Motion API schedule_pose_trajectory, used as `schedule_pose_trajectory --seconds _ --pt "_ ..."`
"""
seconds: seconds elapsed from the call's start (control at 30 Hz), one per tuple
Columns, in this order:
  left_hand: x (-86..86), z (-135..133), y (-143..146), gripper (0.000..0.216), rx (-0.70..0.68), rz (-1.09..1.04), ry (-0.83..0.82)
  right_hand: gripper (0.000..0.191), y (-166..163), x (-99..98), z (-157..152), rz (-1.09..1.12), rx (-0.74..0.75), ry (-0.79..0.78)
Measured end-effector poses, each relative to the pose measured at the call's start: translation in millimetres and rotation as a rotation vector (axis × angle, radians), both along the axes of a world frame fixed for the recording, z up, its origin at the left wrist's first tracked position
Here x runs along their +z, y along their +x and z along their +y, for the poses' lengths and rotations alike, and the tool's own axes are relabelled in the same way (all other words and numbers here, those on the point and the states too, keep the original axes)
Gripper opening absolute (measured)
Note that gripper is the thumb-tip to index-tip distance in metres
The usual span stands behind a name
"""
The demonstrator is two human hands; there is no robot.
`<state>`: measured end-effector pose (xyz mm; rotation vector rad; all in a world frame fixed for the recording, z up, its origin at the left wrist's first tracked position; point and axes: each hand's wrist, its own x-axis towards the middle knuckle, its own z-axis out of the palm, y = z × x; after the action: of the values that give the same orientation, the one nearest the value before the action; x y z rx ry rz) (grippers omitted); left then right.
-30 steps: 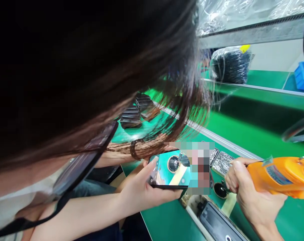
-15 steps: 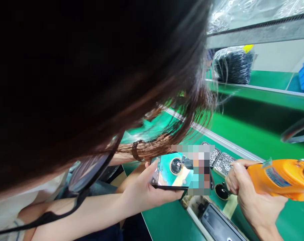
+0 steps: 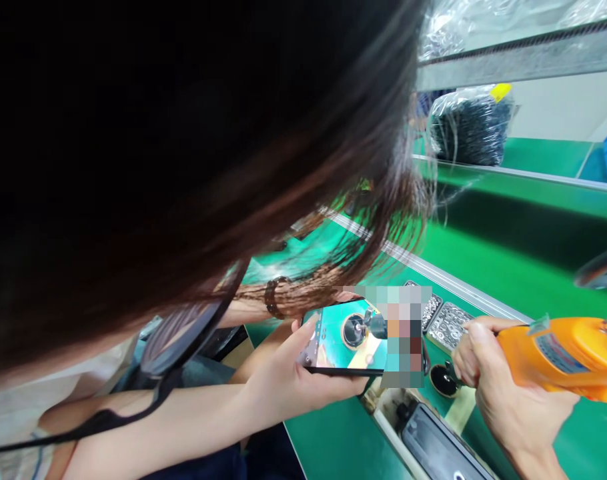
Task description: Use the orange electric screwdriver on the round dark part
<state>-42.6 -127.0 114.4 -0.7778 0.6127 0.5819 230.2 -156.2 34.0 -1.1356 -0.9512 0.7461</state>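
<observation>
Green workbench [image 3: 508, 260], metal rail [image 3: 518, 60], pale wall [image 3: 553, 107] behind.

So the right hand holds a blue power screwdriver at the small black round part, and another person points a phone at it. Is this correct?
Not quite. In the head view the power screwdriver in the right hand is orange, not blue. The rest stands: its tip is at the small black round part, and another person points a phone at it.
</observation>
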Motion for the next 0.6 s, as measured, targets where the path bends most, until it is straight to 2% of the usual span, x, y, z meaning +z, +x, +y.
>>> schedule_pose_trajectory --seconds 0.23,0.43,0.6 --pt "4.1 1.5 2.4 0.078 -0.019 0.011 -0.012 0.031 0.7 -0.4 -0.6 -0.004 -0.001 -0.011" --pt "1.8 2.9 3.9 0.078 -0.042 0.016 0.088 0.031 2.2 -3.4 -1.1 -0.008 0.002 -0.012" --pt "2.3 3.4 4.9 0.078 -0.039 0.026 0.080 0.028 3.0 -3.5 -2.3 -0.011 0.008 -0.013"
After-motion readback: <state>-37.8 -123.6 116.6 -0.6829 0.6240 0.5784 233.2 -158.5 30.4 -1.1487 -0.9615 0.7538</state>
